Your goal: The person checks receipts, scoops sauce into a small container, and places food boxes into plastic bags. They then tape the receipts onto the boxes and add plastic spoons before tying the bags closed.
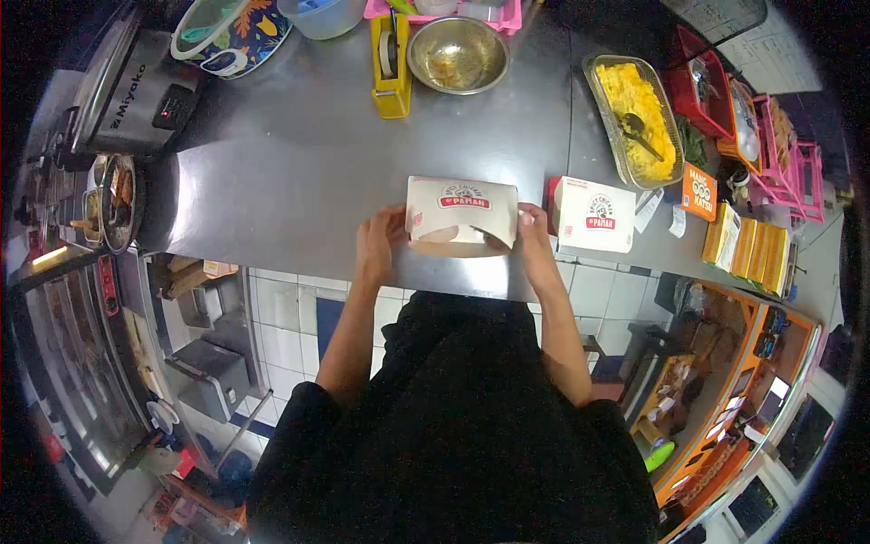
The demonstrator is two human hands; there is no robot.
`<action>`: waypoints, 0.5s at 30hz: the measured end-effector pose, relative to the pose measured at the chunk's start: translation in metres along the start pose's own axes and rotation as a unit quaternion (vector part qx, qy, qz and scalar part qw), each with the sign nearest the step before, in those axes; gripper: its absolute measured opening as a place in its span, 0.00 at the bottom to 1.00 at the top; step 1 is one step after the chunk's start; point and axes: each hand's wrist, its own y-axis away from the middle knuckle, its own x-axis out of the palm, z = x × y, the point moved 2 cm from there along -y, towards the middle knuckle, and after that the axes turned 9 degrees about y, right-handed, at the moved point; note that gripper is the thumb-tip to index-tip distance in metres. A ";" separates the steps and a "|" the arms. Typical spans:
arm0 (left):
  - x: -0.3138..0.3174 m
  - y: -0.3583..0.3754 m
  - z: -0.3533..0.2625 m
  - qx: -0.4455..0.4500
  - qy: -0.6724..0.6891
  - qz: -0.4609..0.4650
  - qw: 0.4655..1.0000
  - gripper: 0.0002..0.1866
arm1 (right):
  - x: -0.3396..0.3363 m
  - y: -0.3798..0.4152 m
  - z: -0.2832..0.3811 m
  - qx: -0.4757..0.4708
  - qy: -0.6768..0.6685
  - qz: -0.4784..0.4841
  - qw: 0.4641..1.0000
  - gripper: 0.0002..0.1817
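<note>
Head view: a printed paper food box (462, 195) sits on the metal table (290, 154), near its front edge and directly before the person in black. The left hand (379, 238) and right hand (535, 231) hold it between them, one at each short end, set apart by the box's length. The left fingers bend round the left end; the right thumb and fingers rest against the right end. How firmly they press, I cannot tell. The box's lid bows upward along the near side, leaving a gap above the front wall; what lies inside is too dark to make out.

Just to the right stands a second printed box (595, 222), its lid lying flatter. Beyond it, a clear tray (589, 80) carries yellow food (625, 88) with a black spoon (642, 134) lying in it. At the far side of the table, a yellow tape dispenser (391, 98) stands just beside a metal bowl (459, 56). A Miyako appliance (136, 100) is at the far left, and an orange card (700, 192) lies near the clear tray.
</note>
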 end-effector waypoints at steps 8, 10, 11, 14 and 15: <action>0.030 0.009 -0.027 0.070 -0.393 0.085 0.913 0.19 | 0.001 -0.019 0.004 0.034 0.347 -0.080 0.934 0.33; 0.037 0.010 -0.027 0.083 -0.374 0.057 0.922 0.19 | 0.003 -0.021 0.008 0.098 0.388 -0.065 0.914 0.31; 0.042 0.012 -0.028 0.096 -0.353 0.024 0.930 0.19 | 0.008 -0.018 0.013 0.103 0.389 -0.065 0.913 0.31; 0.053 0.016 -0.021 0.111 -0.407 -0.062 0.905 0.20 | 0.015 -0.021 0.008 0.054 0.491 -0.118 0.861 0.30; 0.048 0.014 -0.012 0.107 -0.409 -0.061 0.904 0.20 | 0.003 -0.033 -0.019 0.021 0.502 -0.116 0.857 0.29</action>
